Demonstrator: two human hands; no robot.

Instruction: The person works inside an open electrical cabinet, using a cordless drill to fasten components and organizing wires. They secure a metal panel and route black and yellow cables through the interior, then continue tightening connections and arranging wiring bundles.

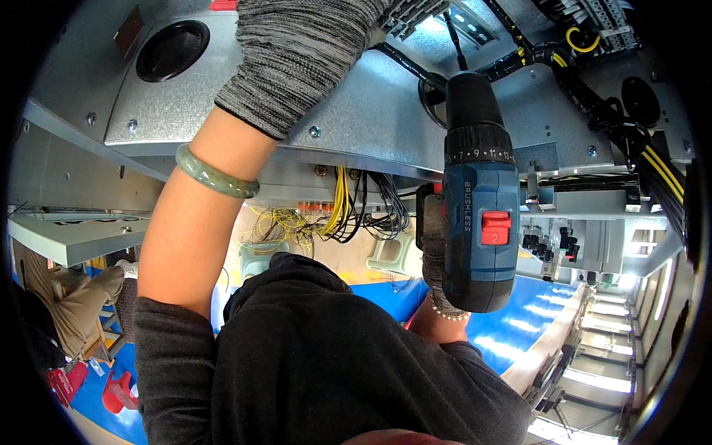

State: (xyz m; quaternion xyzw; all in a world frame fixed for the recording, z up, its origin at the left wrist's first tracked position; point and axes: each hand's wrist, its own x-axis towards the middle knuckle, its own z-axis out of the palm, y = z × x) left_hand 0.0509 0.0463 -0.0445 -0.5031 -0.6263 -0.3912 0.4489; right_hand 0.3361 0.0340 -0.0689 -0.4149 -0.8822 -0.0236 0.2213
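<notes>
My right hand (436, 256), in a grey knit glove, grips the handle of a blue and black cordless drill (480, 200) with a red switch on top. Its long thin bit (455, 41) points away from me into a metal cabinet, its tip by a slotted metal rail (475, 30). My left hand (308, 55), in a striped grey glove, reaches across the cabinet's metal panel (356, 111). Its front end touches a grey ribbed part (414, 16) beside the bit. Most of the left fingers are hidden or cut off by the upper edge.
Black wire bundles with yellow strands (593, 96) run along the cabinet's right side. Loose yellow and black cables (348, 208) hang below the panel. Pale green stools (393, 254) stand underneath. At the left, another person's leg (55, 304) shows near a red stool (117, 393).
</notes>
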